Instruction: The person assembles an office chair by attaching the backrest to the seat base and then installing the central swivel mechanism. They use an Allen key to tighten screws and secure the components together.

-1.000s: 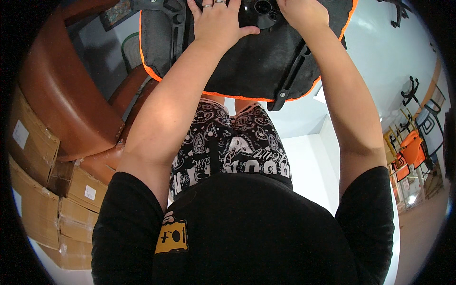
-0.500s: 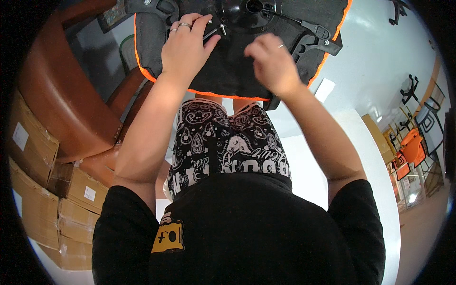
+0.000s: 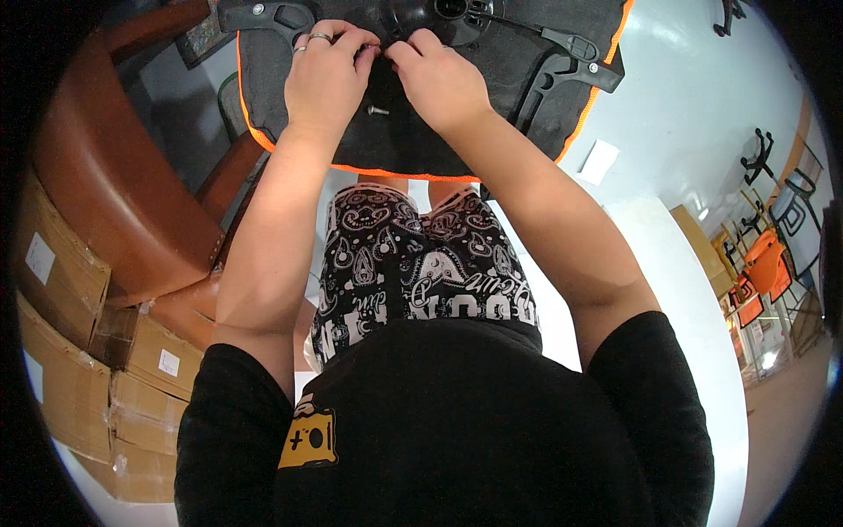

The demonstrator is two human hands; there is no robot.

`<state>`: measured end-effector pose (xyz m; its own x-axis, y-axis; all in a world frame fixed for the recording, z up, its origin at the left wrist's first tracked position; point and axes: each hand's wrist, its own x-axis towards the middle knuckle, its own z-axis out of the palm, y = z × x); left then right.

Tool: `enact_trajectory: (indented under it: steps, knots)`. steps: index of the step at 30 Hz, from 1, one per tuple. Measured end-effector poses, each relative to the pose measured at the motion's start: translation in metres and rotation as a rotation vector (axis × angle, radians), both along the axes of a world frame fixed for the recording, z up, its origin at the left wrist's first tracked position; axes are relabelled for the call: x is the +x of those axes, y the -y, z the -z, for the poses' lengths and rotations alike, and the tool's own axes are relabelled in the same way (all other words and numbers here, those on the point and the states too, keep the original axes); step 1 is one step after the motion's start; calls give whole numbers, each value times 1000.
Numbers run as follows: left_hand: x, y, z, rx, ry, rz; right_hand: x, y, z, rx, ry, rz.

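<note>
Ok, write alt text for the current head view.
Bare left hand and right hand close together over an orange-edged black fabric panel; a small silver metal bolt lies on it, below them in the picture. Brown cardboard boxes are stacked at left.

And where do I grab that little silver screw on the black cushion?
Probably pinch the screw around its narrow middle, coming straight down from above: it lies on its side, long and thin, with the black cushion underneath and nothing over it.
</note>
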<state>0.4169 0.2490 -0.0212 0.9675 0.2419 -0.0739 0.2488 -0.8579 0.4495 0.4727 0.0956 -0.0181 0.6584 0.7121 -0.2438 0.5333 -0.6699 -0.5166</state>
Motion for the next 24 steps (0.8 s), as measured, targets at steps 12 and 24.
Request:
enact_trajectory:
  steps: [12, 24]
  knots:
    - [-10, 27, -7, -289, 55, 14, 22, 58, -5, 189, 11, 518]
    - [20, 23, -26, -340, -80, -150, 31, 56, -1, -45, 229, 215]
